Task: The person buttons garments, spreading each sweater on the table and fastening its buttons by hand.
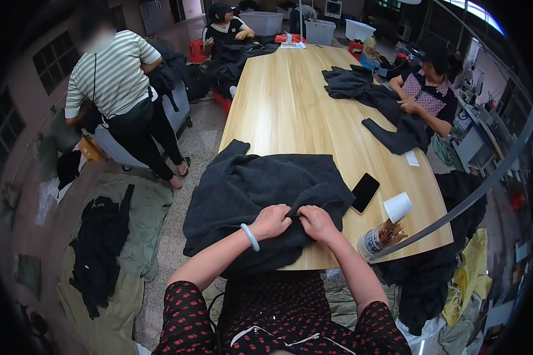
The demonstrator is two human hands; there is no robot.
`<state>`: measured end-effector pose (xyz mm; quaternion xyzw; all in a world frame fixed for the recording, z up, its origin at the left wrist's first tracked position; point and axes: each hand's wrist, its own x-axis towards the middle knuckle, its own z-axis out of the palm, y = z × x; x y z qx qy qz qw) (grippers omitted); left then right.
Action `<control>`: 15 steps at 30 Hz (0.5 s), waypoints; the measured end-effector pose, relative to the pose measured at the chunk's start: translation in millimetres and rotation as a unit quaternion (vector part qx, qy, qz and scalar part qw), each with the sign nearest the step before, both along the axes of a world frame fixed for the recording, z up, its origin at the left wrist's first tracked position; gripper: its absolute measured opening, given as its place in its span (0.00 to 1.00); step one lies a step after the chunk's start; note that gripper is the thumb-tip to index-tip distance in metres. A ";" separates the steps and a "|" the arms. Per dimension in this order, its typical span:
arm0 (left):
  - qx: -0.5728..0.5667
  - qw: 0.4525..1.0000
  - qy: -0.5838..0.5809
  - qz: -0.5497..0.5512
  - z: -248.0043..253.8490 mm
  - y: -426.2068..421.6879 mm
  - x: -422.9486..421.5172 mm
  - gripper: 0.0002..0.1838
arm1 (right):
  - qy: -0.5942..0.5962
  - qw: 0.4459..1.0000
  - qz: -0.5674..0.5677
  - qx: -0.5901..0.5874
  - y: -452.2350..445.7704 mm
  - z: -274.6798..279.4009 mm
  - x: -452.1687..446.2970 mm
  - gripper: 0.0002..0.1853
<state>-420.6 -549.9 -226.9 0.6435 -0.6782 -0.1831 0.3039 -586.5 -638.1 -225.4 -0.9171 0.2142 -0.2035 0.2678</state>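
Observation:
A dark grey garment (pixel 266 177) lies spread over the near end of the wooden table, one sleeve pointing to the far left and its lower part hanging over the front edge. My left hand (pixel 270 221), with a pale bangle on the wrist, is closed on a fold of the cloth. Right beside it, my right hand (pixel 315 224) pinches the same fold, thumb and fingers pressed together. The two hands are a small gap apart. Whatever lies under the fingers is hidden.
On the wooden table (pixel 278 106) at right are a black phone (pixel 366 193), a white cup (pixel 397 207) and a jar of tools (pixel 373 241). A curved metal bar crosses the right. Co-workers handle dark garments at far right and back; another person stands left. Clothes lie on the floor.

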 end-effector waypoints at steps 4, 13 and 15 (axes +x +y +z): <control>0.048 0.993 0.090 -0.054 8.8 -4.9 5.7 0.09 | 0.002 0.994 -0.004 0.113 -10.1 12.7 -4.9 0.08; 0.048 0.997 -0.032 -0.053 9.1 -14.9 45.7 0.19 | -0.070 0.997 -0.025 0.016 -35.1 -7.7 16.7 0.06; 0.123 0.990 -0.058 -0.044 13.8 -5.2 65.6 0.18 | -0.030 0.997 -0.061 0.029 -36.3 -12.6 22.3 0.08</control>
